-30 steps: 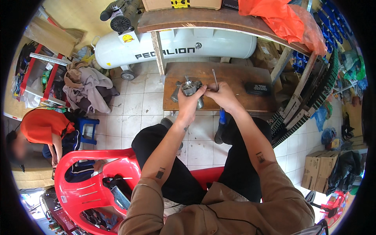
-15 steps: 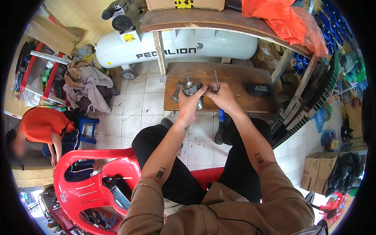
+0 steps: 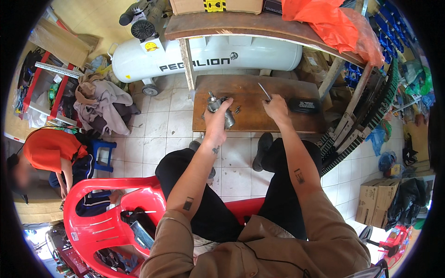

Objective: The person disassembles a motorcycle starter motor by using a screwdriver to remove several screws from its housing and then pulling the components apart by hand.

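Left hand fingers around half-hidden metal part; right hand fingers pinching thin rod, tip unclear.

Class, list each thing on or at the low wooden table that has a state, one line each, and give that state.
Left hand: closed around the metal part.
Metal part: held just over the table.
Right hand: gripping a thin rod.
Rod: tilted, lower end in the hand.
Black box: lying flat, untouched.

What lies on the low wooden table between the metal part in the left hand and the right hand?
In the head view, a few small dark screws or bits lie between the metal part and the right hand; otherwise bare wooden table.
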### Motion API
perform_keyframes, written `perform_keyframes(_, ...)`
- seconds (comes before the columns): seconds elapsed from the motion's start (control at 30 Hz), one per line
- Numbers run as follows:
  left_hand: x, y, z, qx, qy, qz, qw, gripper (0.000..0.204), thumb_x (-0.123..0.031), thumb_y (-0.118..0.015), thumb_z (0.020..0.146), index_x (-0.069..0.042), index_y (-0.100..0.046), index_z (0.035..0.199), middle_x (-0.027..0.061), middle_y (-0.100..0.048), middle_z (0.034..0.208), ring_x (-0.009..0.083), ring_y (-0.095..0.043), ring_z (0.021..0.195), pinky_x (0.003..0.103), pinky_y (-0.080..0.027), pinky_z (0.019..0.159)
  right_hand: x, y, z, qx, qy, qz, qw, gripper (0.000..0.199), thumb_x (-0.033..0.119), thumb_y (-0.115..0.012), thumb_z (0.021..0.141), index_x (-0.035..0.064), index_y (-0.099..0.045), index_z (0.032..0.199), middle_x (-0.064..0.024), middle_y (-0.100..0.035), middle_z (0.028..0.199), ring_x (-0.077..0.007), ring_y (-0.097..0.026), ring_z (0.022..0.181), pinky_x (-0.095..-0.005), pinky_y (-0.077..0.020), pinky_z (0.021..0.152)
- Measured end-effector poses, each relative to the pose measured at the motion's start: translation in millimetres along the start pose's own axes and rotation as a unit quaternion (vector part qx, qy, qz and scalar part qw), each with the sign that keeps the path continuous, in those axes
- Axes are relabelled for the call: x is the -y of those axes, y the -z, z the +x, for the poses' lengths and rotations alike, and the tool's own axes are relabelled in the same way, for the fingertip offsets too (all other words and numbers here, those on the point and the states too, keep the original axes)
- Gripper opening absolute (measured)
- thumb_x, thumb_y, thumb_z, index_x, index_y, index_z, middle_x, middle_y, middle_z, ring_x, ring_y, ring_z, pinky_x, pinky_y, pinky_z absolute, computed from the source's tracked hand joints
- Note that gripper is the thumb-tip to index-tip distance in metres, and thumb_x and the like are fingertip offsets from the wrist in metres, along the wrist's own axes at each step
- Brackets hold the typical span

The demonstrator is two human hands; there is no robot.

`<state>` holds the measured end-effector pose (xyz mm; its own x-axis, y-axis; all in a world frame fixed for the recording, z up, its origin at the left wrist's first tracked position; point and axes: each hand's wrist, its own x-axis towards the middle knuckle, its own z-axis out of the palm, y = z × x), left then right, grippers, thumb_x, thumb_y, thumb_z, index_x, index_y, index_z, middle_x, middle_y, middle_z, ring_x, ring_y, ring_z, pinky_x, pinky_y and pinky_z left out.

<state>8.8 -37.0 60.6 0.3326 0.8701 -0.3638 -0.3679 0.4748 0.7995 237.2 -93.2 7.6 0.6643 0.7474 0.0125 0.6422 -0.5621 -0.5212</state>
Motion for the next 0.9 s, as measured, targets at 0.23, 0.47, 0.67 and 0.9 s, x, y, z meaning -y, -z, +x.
perform_keyframes(0.23,1.2,2.2,-2.8,0.011,-0.003,-0.007,1.0,0.034,-0.019,-0.084,0.079,-0.006,-0.061,0.1,0.0038,-0.063,0.085,0.0134,-0.06,0.068,0.029,-0.049,0.061,-19.6,-32.8,6.1,0.004,-0.047,-0.033,0.998,0.033,0.029,-0.076,0.083,-0.0007,-0.072,0.096,-0.0234,-0.072,0.098,-0.0403,-0.068,0.101,-0.0461,-0.0532,0.09)
perform_keyframes(0.47,1.0,4.9,-1.1,0.009,-0.001,-0.006,1.0,0.034,-0.02,-0.082,0.081,-0.005,-0.06,0.103,0.0047,-0.063,0.085,0.0151,-0.062,0.069,0.03,-0.051,0.06,-19.6,-30.9,7.5,0.016,-0.074,-0.038,0.996,0.037,0.028,-0.078,0.082,-0.0016,-0.068,0.102,-0.0226,-0.071,0.107,-0.0377,-0.065,0.111,-0.0449,-0.0501,0.097)
perform_keyframes(0.67,-0.3,-0.6,-3.8,-0.002,-0.014,0.006,1.0,0.034,-0.02,-0.08,0.084,-0.004,-0.06,0.106,0.0069,-0.063,0.087,0.0163,-0.063,0.072,0.03,-0.053,0.059,-14.7,-17.0,5.2,0.046,-0.066,-0.047,0.996,0.054,0.034,-0.077,0.084,-0.0031,-0.061,0.12,-0.0253,-0.066,0.119,-0.0392,-0.061,0.118,-0.0454,-0.0478,0.101)
perform_keyframes(0.9,-7.3,-4.0,-6.8,0.01,-0.023,-0.003,1.0,0.051,-0.033,-0.077,0.089,-0.007,-0.049,0.124,0.0094,-0.064,0.098,0.019,-0.065,0.078,0.033,-0.055,0.066,1.1,-14.5,-8.9,-0.03,-0.066,0.036,0.997,0.048,0.034,-0.054,0.1,-0.0046,-0.052,0.128,-0.0325,-0.064,0.115,-0.0467,-0.061,0.113,-0.0502,-0.048,0.098)
